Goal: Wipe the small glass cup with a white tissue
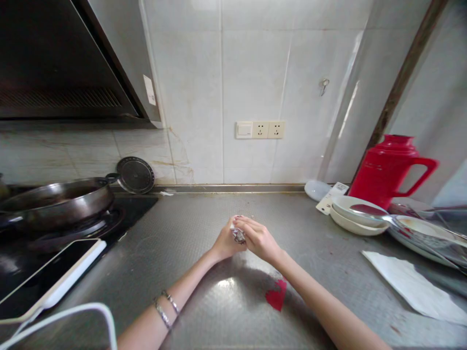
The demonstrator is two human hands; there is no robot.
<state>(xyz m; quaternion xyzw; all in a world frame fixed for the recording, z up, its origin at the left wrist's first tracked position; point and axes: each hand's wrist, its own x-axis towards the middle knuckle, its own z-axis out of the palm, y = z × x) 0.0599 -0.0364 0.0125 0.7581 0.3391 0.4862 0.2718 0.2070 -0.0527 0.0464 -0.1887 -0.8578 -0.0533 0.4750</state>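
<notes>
My left hand (225, 243) and my right hand (258, 237) come together over the middle of the steel counter (175, 233). Between them they grip a small white and silvery thing with dark markings (239, 236). Its kind cannot be made out, as fingers cover most of it. The right fingers are bent over its top, while the left hand closes around its other side. A torn-looking red paper piece (276, 294) lies flat on the counter, just left of my right forearm.
At left, a metal pan (58, 201) stands on the black stove, with a phone (47, 279) on a white cable near me. To the right are stacked white bowls (359, 224), plates with cutlery, a red thermos jug (383, 170) and a white napkin (412, 287).
</notes>
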